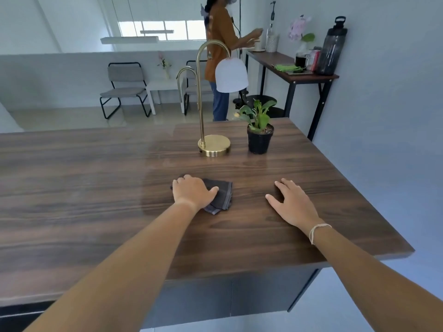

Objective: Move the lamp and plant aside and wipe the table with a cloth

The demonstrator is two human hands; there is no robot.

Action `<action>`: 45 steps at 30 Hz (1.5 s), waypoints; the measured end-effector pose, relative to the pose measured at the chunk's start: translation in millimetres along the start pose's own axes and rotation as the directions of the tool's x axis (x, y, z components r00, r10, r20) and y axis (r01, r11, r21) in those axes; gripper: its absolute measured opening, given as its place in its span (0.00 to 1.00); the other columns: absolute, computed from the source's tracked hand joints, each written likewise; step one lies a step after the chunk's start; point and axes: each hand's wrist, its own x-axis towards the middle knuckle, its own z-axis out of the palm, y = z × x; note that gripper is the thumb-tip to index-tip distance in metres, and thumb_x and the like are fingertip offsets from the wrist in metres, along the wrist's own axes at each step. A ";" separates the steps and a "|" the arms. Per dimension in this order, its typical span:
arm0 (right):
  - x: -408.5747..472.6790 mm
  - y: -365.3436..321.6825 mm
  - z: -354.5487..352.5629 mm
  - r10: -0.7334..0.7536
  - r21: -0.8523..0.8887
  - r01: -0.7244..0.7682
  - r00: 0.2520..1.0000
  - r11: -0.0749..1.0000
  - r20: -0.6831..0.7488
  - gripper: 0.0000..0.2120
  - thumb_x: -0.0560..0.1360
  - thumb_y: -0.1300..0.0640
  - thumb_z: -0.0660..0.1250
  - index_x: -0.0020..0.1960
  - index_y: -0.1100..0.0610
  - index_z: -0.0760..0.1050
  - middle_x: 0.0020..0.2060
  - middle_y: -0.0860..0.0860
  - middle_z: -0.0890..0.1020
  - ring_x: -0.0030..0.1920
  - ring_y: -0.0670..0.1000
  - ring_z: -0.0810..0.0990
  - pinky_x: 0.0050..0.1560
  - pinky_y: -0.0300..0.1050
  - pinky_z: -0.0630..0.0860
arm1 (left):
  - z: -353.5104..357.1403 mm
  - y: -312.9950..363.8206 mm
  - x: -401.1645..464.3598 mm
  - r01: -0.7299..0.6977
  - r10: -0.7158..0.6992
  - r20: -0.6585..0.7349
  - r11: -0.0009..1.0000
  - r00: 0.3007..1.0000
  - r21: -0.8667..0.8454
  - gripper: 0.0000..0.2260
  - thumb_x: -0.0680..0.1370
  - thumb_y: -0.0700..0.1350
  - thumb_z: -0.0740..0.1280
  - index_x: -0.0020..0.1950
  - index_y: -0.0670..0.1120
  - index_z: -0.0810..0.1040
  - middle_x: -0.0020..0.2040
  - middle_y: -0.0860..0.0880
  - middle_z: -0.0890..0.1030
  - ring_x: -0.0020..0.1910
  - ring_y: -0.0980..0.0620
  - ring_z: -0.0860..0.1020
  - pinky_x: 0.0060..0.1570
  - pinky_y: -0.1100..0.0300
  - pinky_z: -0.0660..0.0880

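Room: pale walls are enclosing a bright space, and a dark wood-grain table [96, 188] is filling most of the head view.
Left hand: the left hand [191, 190] is lying palm down on a folded dark grey cloth [221, 196], fingers spread and slightly curled over it, pressing rather than gripping.
Right hand: the right hand [293, 204] is resting flat and open on the bare wood, holding nothing, just beside the cloth and nearer the table's right edge; a pale string bracelet [317, 232] is circling its wrist.
Cloth: it is sitting near the middle of the table, its right half showing past the left thumb.
Lamp: the lamp [214, 146], with a round brass base, an arched brass stem and a white shade, is standing upright toward the far edge, well beyond the hands.
Plant: the plant [259, 130], in a black pot, is standing upright just right of the lamp base, near the far right corner.
Background: another person [219, 44] is standing at a narrow side table [309, 76] that is carrying a dark water bottle [334, 47]; a grey chair [124, 88] is standing by the far wall.
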 end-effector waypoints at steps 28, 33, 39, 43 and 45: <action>-0.5 2.4 0.1 -0.036 -0.038 0.037 0.999 0.999 0.028 0.29 0.77 0.42 0.56 0.73 0.57 0.62 0.74 0.54 0.63 0.74 0.54 0.58 0.74 0.50 0.54 | 20.1 -62.6 -41.2 -0.008 0.008 0.049 1.000 0.999 0.008 0.30 0.76 0.62 0.50 0.75 0.50 0.54 0.78 0.44 0.53 0.74 0.36 0.52 0.74 0.45 0.49; -1.0 2.2 1.1 -0.024 -0.049 0.026 0.999 0.998 0.042 0.29 0.77 0.42 0.55 0.73 0.57 0.61 0.74 0.54 0.62 0.75 0.55 0.57 0.74 0.50 0.54 | 23.1 -100.8 -53.7 0.007 -0.007 0.021 1.000 1.000 -0.007 0.30 0.76 0.62 0.52 0.75 0.51 0.56 0.78 0.45 0.54 0.74 0.37 0.53 0.75 0.46 0.49; 0.2 2.2 2.6 -0.029 -0.051 0.031 0.998 0.998 0.048 0.29 0.77 0.42 0.55 0.73 0.57 0.62 0.74 0.54 0.62 0.75 0.55 0.57 0.74 0.49 0.53 | 23.9 -120.5 -56.2 -0.001 0.000 0.031 1.000 1.000 0.012 0.29 0.76 0.62 0.52 0.75 0.51 0.55 0.78 0.45 0.54 0.75 0.37 0.53 0.75 0.46 0.49; 0.5 4.5 3.4 -0.035 -0.028 0.035 0.999 0.999 0.027 0.29 0.77 0.42 0.56 0.72 0.58 0.62 0.74 0.54 0.62 0.74 0.55 0.58 0.74 0.49 0.53 | 21.0 -119.1 -54.7 -0.008 0.008 0.012 1.000 1.000 0.030 0.29 0.76 0.62 0.52 0.74 0.51 0.57 0.77 0.45 0.56 0.74 0.38 0.55 0.75 0.47 0.50; 1.6 3.3 4.1 -0.038 -0.025 0.038 0.999 0.999 0.020 0.29 0.77 0.42 0.56 0.73 0.58 0.62 0.74 0.54 0.62 0.74 0.55 0.58 0.74 0.49 0.54 | 19.2 -112.4 -53.1 -0.017 0.017 -0.011 0.999 1.000 0.028 0.28 0.76 0.61 0.52 0.74 0.51 0.59 0.77 0.45 0.57 0.75 0.39 0.55 0.75 0.47 0.49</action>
